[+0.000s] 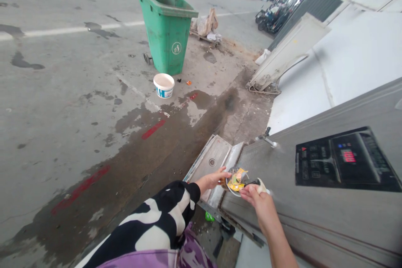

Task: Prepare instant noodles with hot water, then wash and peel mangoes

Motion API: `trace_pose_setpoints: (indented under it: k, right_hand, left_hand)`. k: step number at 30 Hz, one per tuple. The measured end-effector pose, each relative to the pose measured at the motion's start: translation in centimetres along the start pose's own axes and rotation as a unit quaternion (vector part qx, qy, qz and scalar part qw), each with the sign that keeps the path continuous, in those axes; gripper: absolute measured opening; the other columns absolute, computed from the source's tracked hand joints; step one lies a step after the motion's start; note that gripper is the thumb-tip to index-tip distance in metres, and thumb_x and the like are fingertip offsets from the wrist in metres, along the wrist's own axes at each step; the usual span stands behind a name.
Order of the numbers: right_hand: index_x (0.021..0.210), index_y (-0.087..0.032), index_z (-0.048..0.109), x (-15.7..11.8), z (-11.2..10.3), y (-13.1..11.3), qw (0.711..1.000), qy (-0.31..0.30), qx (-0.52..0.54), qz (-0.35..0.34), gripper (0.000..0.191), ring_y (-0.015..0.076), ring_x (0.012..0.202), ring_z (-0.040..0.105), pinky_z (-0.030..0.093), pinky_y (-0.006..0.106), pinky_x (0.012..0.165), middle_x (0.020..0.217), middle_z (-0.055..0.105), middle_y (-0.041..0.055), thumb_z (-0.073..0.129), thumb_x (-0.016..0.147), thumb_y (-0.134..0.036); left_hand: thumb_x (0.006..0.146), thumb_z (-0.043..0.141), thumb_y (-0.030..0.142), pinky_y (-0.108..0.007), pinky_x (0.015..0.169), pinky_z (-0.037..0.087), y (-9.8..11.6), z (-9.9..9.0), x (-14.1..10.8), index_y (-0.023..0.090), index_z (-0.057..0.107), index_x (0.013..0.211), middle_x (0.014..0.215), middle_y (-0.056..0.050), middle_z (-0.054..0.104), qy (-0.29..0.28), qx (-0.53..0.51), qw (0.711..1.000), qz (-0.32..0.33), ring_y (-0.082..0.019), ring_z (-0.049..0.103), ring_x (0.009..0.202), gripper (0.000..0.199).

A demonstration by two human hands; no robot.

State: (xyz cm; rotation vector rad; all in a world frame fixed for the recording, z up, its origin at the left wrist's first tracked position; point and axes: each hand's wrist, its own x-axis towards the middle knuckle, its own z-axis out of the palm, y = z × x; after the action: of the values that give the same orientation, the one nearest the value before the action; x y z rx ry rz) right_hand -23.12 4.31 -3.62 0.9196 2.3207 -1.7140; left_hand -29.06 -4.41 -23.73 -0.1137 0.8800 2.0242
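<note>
Over the ledge of the metal water dispenser (284, 161), my left hand (214, 179) holds the left side of a small cup (234, 191) with a pale rim. Yellow packaging (238, 178) and some clear film show at its top. My right hand (253, 196) is at the right edge of the cup, thumb and fingers pinched together. What exactly they grip is hidden. Just above those fingers is a black and whitish part (258, 184), perhaps a tap. Another tap (268, 139) with a black handle sticks out farther along the dispenser.
A drip tray (207, 161) with a round drain runs along the dispenser. Its control panel (345, 159) shows lit red digits. A green wheeled bin (168, 37) and a white bucket (164, 88) stand on the wet ground. Parked vehicles (278, 12) are at the back.
</note>
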Motion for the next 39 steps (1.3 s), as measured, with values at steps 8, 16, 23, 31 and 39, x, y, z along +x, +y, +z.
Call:
trace_pose_setpoints:
  k: [8, 16, 23, 31, 39]
  right_hand:
    - [0.067, -0.014, 0.057, -0.2, -0.2, -0.4, 0.999, -0.015, 0.031, 0.006, 0.037, 0.022, 0.071, 0.065, 0.052, 0.034, 0.071, 0.064, 0.066, 0.0046, 0.07, 0.056, -0.047]
    - [0.066, -0.015, 0.056, -0.3, -0.2, -0.6, 0.999, -0.014, 0.033, 0.013, 0.037, 0.0219, 0.07, 0.064, 0.052, 0.035, 0.071, 0.063, 0.065, 0.0038, 0.071, 0.054, -0.046]
    - [0.067, -0.015, 0.056, -0.3, -0.2, -0.6, 0.999, -0.012, 0.029, 0.014, 0.034, 0.0218, 0.071, 0.065, 0.052, 0.035, 0.072, 0.064, 0.065, 0.0033, 0.069, 0.056, -0.044]
    - [0.067, -0.014, 0.056, -0.2, 0.0, -0.7, 0.999, -0.007, 0.034, 0.016, 0.035, 0.0223, 0.071, 0.065, 0.052, 0.036, 0.073, 0.064, 0.064, 0.0028, 0.07, 0.056, -0.044]
    - [0.068, -0.014, 0.056, 0.0, 0.0, -0.7, 0.999, -0.012, 0.035, 0.019, 0.036, 0.0233, 0.073, 0.064, 0.052, 0.037, 0.074, 0.065, 0.063, 0.0033, 0.071, 0.056, -0.044]
  left_hand:
    - [0.08, 0.054, 0.031, -0.051, 0.095, 0.033, -0.1, 0.1, -0.4, 0.022, 0.028, 0.131, 0.127, -0.01, 0.042, 0.001, -0.011, 1.0, -0.004, -0.026, 0.046, 0.109, 0.058]
    - [0.08, 0.055, 0.03, -0.051, 0.094, 0.034, 0.0, 0.2, -0.7, 0.022, 0.027, 0.131, 0.129, -0.01, 0.041, 0.011, -0.012, 1.0, -0.009, -0.026, 0.046, 0.109, 0.059]
    - [0.08, 0.054, 0.03, -0.051, 0.093, 0.036, -0.4, -0.1, -0.6, 0.022, 0.026, 0.132, 0.127, -0.011, 0.043, 0.013, -0.012, 1.0, -0.018, -0.026, 0.048, 0.107, 0.059]
    - [0.081, 0.053, 0.031, -0.051, 0.093, 0.035, -0.6, -0.4, -0.5, 0.021, 0.029, 0.13, 0.127, -0.011, 0.044, 0.01, -0.009, 1.0, -0.015, -0.026, 0.048, 0.107, 0.056]
    - [0.08, 0.053, 0.033, -0.05, 0.093, 0.035, -1.0, -1.0, -0.3, 0.021, 0.035, 0.127, 0.127, -0.009, 0.042, 0.015, -0.007, 1.0, -0.007, -0.028, 0.045, 0.109, 0.051]
